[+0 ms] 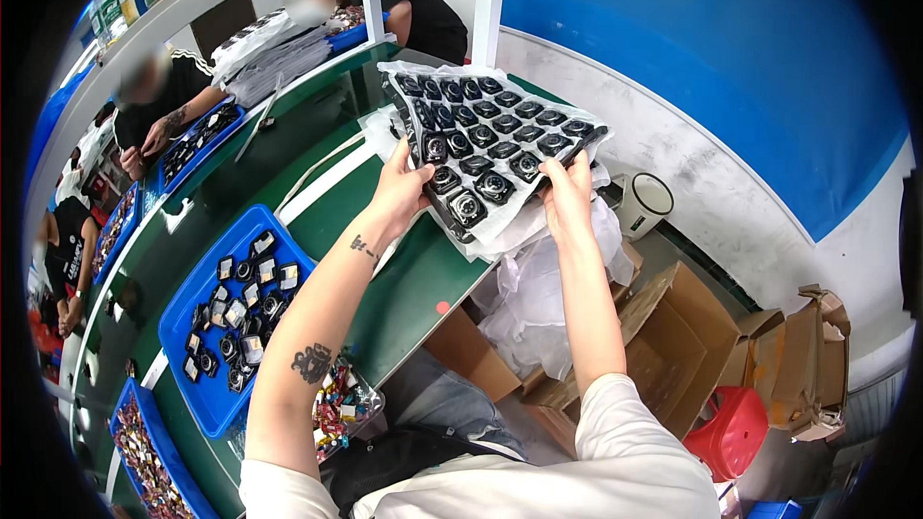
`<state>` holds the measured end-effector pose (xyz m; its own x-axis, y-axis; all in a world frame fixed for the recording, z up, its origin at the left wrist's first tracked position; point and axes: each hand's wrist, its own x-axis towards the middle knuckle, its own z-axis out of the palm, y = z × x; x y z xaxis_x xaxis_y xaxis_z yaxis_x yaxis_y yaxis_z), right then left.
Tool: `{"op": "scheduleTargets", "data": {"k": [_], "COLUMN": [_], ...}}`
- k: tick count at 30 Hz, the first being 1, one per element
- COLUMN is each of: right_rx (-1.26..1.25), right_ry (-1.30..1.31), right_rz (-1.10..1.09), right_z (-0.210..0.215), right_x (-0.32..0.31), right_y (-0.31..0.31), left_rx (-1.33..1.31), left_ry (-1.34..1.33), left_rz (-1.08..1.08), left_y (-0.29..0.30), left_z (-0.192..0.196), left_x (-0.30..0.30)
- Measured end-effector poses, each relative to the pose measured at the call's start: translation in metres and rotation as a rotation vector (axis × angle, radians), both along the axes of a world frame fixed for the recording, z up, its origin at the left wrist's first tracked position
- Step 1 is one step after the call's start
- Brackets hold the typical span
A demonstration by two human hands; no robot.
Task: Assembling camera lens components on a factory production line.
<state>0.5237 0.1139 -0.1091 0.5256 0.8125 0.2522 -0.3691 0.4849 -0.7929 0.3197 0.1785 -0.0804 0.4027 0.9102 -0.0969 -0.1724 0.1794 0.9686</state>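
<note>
Nearest the viewer, a clear plastic bag of small multicoloured wrapped pieces point(336, 402) lies at the near edge of the green table point(404, 298), just beside the person's left forearm. Left of it sits a blue rectangular plastic tray of small black and silver square parts point(236, 312), loosely scattered inside. Another blue tray with mixed colourful pieces point(144, 461) stands at the lower left. To the right, below table level, open brown cardboard boxes point(673, 327) rest on the floor next to a red plastic stool point(735, 432), with crumpled clear plastic film point(538, 298) hanging between the table edge and the boxes.

Both arms reach forward. The left hand point(404, 187) has its grip closed on the near left edge of a black moulded plastic tray of round black lens-like parts point(490, 139), thumb on top. The right hand point(567, 192) grasps the near right edge of the same tray, fingers curled over the rim. The tray is held tilted, above the far right corner of the table, wrapped partly in a clear plastic sheet point(423, 77).

Farther off, other people work along the table at more blue trays point(197, 139). A white round container point(646, 202) stands by the wall.
</note>
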Motion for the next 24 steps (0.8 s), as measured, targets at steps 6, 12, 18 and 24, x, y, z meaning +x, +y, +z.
{"op": "scheduleTargets", "data": {"k": [6,12,18,24], "right_rx": [0.053,0.064,0.09,0.14], "right_ry": [0.017,0.062,0.086,0.084], "right_rz": [0.035,0.133,0.214,0.341], "right_z": [-0.008,-0.002,-0.004,-0.01], "right_x": [-0.012,-0.055,-0.111,-0.173], "right_y": [-0.004,-0.028,-0.05,-0.067], "left_rx": [0.032,0.055,0.065,0.022], "left_ry": [-0.051,-0.064,0.036,0.017], "left_rz": [-0.015,0.016,0.098,0.207], "left_y": [-0.016,-0.045,-0.075,-0.116], "left_z": [-0.005,0.003,-0.001,0.007], "left_x": [-0.022,-0.064,-0.124,-0.191]}}
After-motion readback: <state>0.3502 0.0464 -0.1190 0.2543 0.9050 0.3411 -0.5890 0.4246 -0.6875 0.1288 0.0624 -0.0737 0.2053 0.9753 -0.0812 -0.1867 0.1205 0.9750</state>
